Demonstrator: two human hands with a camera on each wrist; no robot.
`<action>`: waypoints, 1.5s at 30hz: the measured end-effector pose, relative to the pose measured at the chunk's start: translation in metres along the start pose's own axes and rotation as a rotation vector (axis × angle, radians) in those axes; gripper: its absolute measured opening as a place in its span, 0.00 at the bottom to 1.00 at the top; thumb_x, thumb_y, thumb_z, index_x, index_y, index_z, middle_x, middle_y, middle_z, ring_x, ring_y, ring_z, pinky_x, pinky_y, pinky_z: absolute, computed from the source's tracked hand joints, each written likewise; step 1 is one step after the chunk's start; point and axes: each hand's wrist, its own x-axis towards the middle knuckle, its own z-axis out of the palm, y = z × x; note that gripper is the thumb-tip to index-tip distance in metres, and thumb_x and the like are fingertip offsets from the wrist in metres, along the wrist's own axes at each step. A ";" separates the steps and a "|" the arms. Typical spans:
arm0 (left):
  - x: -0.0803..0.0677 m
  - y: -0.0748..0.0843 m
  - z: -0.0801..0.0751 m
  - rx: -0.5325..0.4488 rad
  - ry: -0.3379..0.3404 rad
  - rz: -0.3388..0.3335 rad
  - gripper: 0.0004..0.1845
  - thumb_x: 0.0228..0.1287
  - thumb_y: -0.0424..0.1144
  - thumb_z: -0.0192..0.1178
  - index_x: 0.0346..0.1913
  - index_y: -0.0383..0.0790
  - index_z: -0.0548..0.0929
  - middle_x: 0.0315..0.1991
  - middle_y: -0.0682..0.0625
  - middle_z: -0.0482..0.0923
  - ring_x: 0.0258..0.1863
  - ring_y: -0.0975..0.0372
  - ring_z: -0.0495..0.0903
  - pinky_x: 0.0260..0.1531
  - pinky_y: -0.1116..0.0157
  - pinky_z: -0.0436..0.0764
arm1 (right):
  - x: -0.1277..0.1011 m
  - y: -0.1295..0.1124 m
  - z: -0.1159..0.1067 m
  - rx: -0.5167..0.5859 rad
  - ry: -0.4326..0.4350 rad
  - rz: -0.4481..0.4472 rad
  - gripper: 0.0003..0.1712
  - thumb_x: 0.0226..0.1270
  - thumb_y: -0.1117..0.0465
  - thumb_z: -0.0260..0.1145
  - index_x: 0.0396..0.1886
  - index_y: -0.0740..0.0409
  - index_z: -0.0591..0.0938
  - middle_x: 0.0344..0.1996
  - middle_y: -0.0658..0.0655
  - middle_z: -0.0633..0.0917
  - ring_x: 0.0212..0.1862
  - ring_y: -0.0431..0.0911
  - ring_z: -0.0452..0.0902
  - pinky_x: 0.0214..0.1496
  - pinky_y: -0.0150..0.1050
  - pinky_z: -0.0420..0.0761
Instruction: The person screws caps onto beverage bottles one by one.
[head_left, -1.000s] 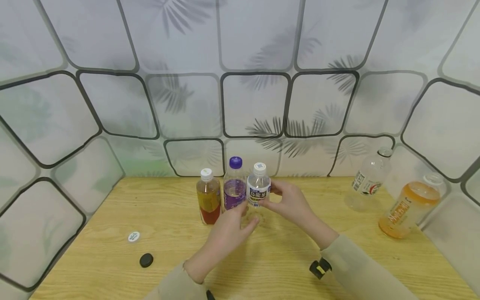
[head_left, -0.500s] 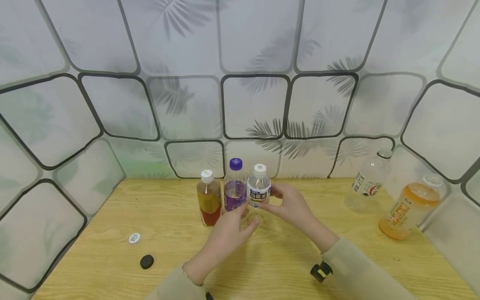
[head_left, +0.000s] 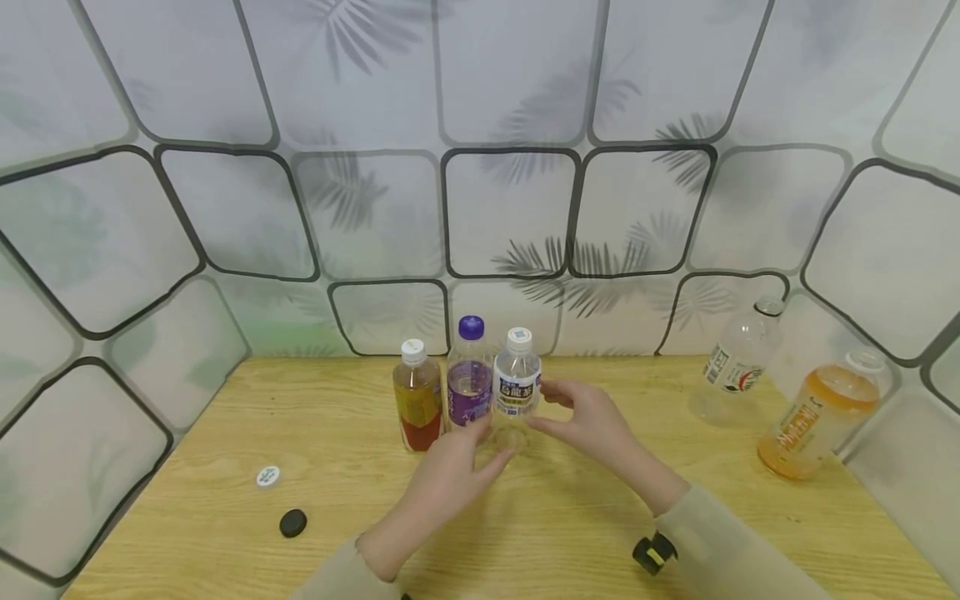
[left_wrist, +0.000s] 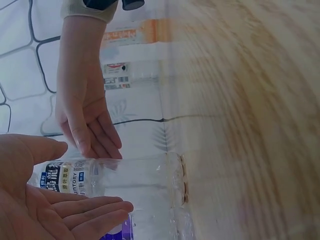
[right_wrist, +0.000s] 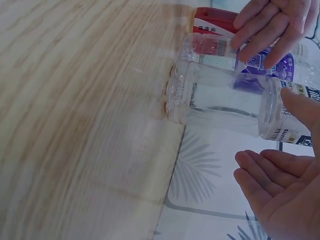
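The lower part of the clear bottle [head_left: 516,385] is partly covered by the fingers of the left hand [head_left: 450,471] in the head view. In the left wrist view the left hand [left_wrist: 45,200] is cut off by the left and bottom edges, and the label text on the bottle [left_wrist: 115,180] is too small to read fully. In the right wrist view the table [right_wrist: 75,125] looks blurred, and the right hand [right_wrist: 285,185] is cut by the right edge.

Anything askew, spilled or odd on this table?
No spill. Two caps lie loose at the table's left. Far right, the uncapped clear bottle and orange bottle appear tilted, possibly lens distortion.
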 end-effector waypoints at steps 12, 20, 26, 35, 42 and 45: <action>-0.015 -0.011 -0.011 0.044 -0.004 -0.038 0.31 0.71 0.47 0.69 0.68 0.30 0.79 0.57 0.35 0.88 0.56 0.43 0.89 0.58 0.43 0.86 | -0.017 0.011 -0.003 -0.057 -0.045 0.070 0.36 0.66 0.52 0.79 0.67 0.69 0.80 0.63 0.69 0.86 0.61 0.63 0.86 0.67 0.61 0.82; -0.021 -0.023 -0.013 0.042 0.007 -0.040 0.29 0.71 0.46 0.70 0.67 0.32 0.81 0.56 0.36 0.89 0.55 0.43 0.89 0.58 0.43 0.86 | -0.027 0.024 -0.002 -0.047 -0.090 0.107 0.36 0.69 0.51 0.77 0.67 0.70 0.80 0.64 0.69 0.85 0.62 0.64 0.84 0.68 0.62 0.81; -0.027 -0.032 -0.016 0.039 -0.015 -0.092 0.28 0.72 0.46 0.69 0.69 0.35 0.81 0.56 0.38 0.89 0.54 0.45 0.89 0.58 0.42 0.86 | -0.035 0.032 -0.004 -0.061 -0.112 0.124 0.34 0.68 0.52 0.77 0.65 0.70 0.81 0.63 0.69 0.85 0.62 0.64 0.85 0.68 0.62 0.81; -0.033 -0.044 -0.025 0.075 -0.011 -0.147 0.24 0.71 0.44 0.70 0.64 0.37 0.84 0.54 0.41 0.90 0.54 0.45 0.89 0.58 0.42 0.86 | -0.046 0.043 -0.012 -0.099 -0.128 0.113 0.33 0.67 0.51 0.78 0.62 0.70 0.83 0.59 0.69 0.87 0.58 0.63 0.86 0.65 0.60 0.83; -0.040 -0.057 -0.035 0.126 -0.006 -0.197 0.23 0.71 0.45 0.69 0.63 0.37 0.84 0.53 0.42 0.91 0.54 0.45 0.89 0.57 0.42 0.85 | -0.054 0.052 -0.018 -0.106 -0.128 0.156 0.32 0.67 0.52 0.78 0.62 0.69 0.83 0.58 0.68 0.88 0.59 0.63 0.86 0.65 0.61 0.83; -0.042 -0.063 -0.039 0.144 -0.010 -0.216 0.24 0.72 0.46 0.69 0.64 0.37 0.84 0.53 0.42 0.91 0.54 0.45 0.89 0.57 0.42 0.85 | -0.056 0.056 -0.023 -0.122 -0.122 0.149 0.32 0.67 0.52 0.78 0.61 0.70 0.84 0.58 0.69 0.88 0.58 0.64 0.86 0.64 0.61 0.83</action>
